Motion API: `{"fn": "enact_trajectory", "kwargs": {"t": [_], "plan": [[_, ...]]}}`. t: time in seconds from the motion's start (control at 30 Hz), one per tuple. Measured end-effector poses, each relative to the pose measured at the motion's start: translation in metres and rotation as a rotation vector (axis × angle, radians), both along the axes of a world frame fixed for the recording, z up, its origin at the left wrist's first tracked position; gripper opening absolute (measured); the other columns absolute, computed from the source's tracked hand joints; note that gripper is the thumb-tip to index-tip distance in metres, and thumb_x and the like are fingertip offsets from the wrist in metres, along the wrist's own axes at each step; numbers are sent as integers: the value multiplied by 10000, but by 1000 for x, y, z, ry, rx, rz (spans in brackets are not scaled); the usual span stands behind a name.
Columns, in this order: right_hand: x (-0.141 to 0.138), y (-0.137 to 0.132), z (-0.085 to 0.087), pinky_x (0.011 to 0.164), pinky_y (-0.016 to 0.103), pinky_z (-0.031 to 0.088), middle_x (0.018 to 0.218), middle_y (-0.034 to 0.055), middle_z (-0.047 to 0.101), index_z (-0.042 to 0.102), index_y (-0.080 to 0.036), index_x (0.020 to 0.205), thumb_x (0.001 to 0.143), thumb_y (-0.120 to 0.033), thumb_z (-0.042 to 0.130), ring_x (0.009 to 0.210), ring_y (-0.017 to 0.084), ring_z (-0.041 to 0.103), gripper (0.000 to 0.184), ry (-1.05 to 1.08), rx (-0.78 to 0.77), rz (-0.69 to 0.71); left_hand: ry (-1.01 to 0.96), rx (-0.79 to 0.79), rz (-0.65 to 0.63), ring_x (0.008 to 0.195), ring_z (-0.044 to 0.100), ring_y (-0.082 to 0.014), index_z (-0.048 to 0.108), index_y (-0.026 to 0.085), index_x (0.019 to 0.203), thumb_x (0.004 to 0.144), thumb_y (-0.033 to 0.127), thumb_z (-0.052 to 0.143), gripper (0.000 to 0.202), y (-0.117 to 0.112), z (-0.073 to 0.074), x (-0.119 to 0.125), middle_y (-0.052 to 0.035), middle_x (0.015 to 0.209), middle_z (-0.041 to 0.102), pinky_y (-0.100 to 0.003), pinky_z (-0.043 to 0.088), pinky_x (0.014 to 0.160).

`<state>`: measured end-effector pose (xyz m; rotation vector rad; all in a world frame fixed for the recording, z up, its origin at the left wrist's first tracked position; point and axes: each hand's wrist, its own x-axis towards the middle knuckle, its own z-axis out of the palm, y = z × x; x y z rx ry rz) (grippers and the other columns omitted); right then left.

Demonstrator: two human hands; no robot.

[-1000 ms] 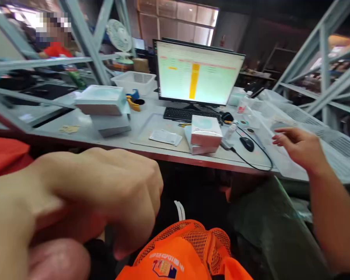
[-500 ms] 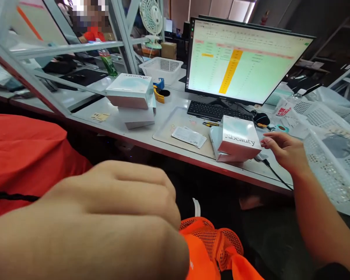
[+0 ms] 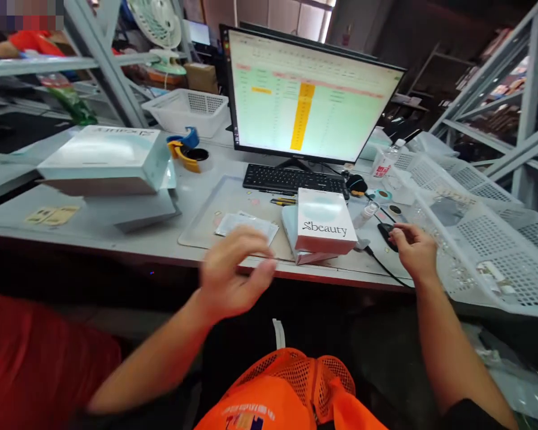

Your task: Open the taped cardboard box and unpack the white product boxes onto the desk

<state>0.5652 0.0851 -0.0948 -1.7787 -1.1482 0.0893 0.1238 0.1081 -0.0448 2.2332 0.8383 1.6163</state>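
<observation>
My right hand [image 3: 413, 249] rests over a black computer mouse [image 3: 387, 232] at the desk's front edge, fingers curled on it. My left hand [image 3: 234, 273] hovers in the air before the desk edge, blurred by motion, fingers loosely spread and holding nothing. Just beyond it lies a flat white packet [image 3: 246, 226] on a grey mat [image 3: 208, 212]. Two stacked white boxes [image 3: 321, 223], the top one printed "Sbeauty", sit between my hands. A monitor [image 3: 305, 98] with a green and yellow spreadsheet stands behind a black keyboard [image 3: 292, 178].
Another stack of white boxes [image 3: 108, 164] sits at the left. White perforated baskets [image 3: 474, 239] lie at the right, another basket [image 3: 186, 110] at the back. A yellow and blue tape dispenser [image 3: 186, 149] is near it. Grey shelf struts [image 3: 103, 60] rise behind. A person in red sits far left.
My left hand has moved away from the camera toward the desk edge. My right hand has come down onto the mouse. The view has shifted.
</observation>
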Motion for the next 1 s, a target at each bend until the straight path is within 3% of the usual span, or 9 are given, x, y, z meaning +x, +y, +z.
{"fn": "enact_trajectory", "kwargs": {"t": [0.07,0.17,0.23,0.33,0.53,0.6,0.7,0.87,1.0], "plan": [[1,5,-12,813,433,626,899,113,789,785,-168,1073,840,-509,650,814,271,755,435,-64,-15,-46,156,-42,-105,1260,675,-295,661,220,1372,942,412,798,490,28,-22,44,-146,1356,687,-457,592,1074],[-6,15,-22,884,442,605,970,140,790,775,-156,1073,847,-516,593,842,263,728,462,-135,-45,-32,342,-151,-30,1530,439,-459,504,264,1605,781,432,959,956,51,-54,93,-223,1736,309,-636,468,1203],[-10,24,-25,898,440,593,1002,147,784,759,-152,1099,859,-515,568,850,260,716,476,-130,-81,-17,376,-241,39,1506,476,-476,535,287,1591,784,382,960,916,56,-67,108,-214,1762,259,-634,509,1166],[-6,43,-29,908,438,577,1021,144,770,731,-144,1161,868,-521,583,863,259,704,500,-111,-132,-33,314,-319,69,1396,613,-423,638,274,1504,840,330,917,722,57,-74,109,-196,1665,463,-561,586,1093],[15,92,-36,981,473,548,1260,180,731,627,-133,1396,787,-613,739,1034,312,708,784,-43,-257,-40,-213,-429,67,1296,676,-305,716,240,1407,785,456,954,701,48,-77,61,-103,1374,722,-377,556,1120],[19,104,-37,983,442,547,1242,154,748,682,-158,1291,758,-582,772,1073,306,701,686,-32,-290,-3,-459,-477,106,1204,700,-266,746,218,1335,704,509,997,739,40,-81,36,-86,1289,743,-302,576,1041],[23,115,-32,932,424,560,997,109,782,731,-175,964,727,-497,786,971,295,707,403,-28,-313,21,-776,-516,128,1067,716,-227,789,211,1107,545,589,1047,725,19,-84,-5,-44,1104,762,-264,604,926],[14,135,16,787,421,585,781,87,726,721,-165,845,775,-529,768,828,296,715,374,-66,-166,-25,-929,-643,71,1239,664,-295,806,284,1103,548,715,990,727,-28,-79,-60,-56,1266,751,-356,656,953],[-63,174,65,678,373,587,723,48,715,746,-166,883,778,-517,816,645,225,677,373,-87,-35,292,-1028,-729,70,1197,692,-300,799,332,1200,564,659,1008,745,-53,-92,-89,-48,1296,756,-380,677,942]]}}
